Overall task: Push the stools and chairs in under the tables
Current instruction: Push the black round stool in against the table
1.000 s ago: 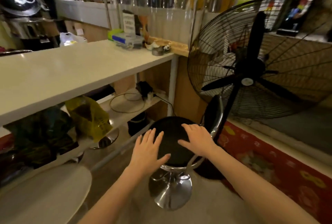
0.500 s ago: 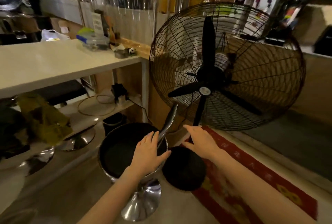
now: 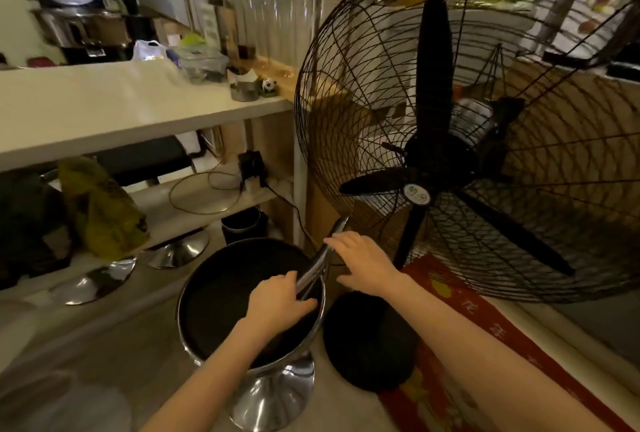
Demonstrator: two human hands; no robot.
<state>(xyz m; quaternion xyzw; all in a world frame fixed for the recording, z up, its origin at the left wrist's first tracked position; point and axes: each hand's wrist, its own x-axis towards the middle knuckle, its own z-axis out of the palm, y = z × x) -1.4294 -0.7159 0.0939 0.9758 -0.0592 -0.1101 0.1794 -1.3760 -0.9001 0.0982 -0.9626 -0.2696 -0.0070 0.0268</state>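
Note:
A bar stool with a round black seat (image 3: 228,296), chrome rim and chrome pedestal base (image 3: 273,397) stands on the floor just in front of the white table (image 3: 104,113). Its low chrome backrest (image 3: 320,263) points toward the fan. My left hand (image 3: 280,303) is curled around the lower part of that backrest, at the seat's right edge. My right hand (image 3: 363,262) lies with fingers spread against the upper backrest from the right. Two more stools stand under the table, shown by their chrome bases (image 3: 176,251) (image 3: 93,282).
A big black standing fan (image 3: 450,154) is close on the right, its round black base (image 3: 370,341) touching the stool's side on a red rug (image 3: 485,345). Under the table are a shelf with a yellow bag (image 3: 100,210), cables, and a black bin (image 3: 242,223).
The stool has swung and shifted left toward the table. My left hand went from flat on the seat to gripping the backrest. My right hand left the seat and came to the backrest.

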